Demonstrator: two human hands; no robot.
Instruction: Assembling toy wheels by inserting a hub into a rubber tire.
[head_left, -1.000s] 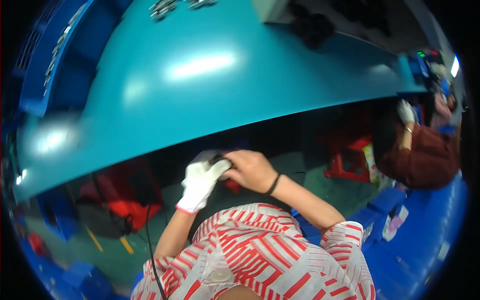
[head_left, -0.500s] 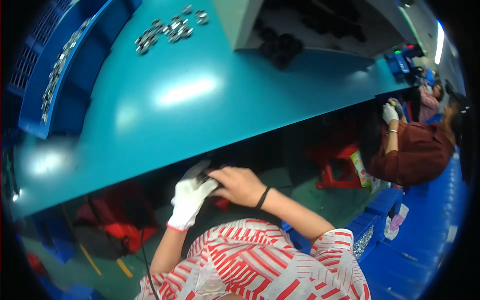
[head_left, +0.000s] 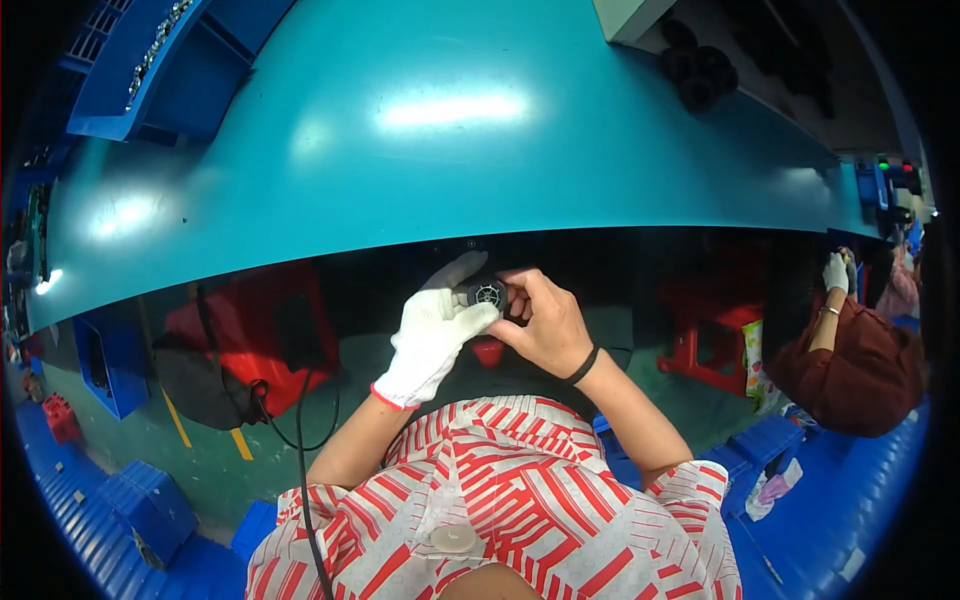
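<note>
A small black round part (head_left: 488, 296) with a pale spoked pattern on its face is held in front of my body, just below the table's front edge. My left hand (head_left: 428, 335), in a white knitted glove, is closed around its left side, the thumb against the lower rim. My bare right hand (head_left: 552, 325), with a black band at the wrist, grips the opposite side between thumb and curled fingers. Part of the rim is hidden by the fingers.
Beyond my hands stretches a teal table (head_left: 400, 180). A blue bin (head_left: 190, 100) with shiny metal pieces stands far left; several black round parts (head_left: 700, 78) lie far right. Red stools (head_left: 705, 325) sit under the table. A co-worker (head_left: 850, 360) sits at right.
My view has swung left to right, so the loose metal pieces on the table have left the picture. My hands have turned, and the round part's spoked face now shows between them.
</note>
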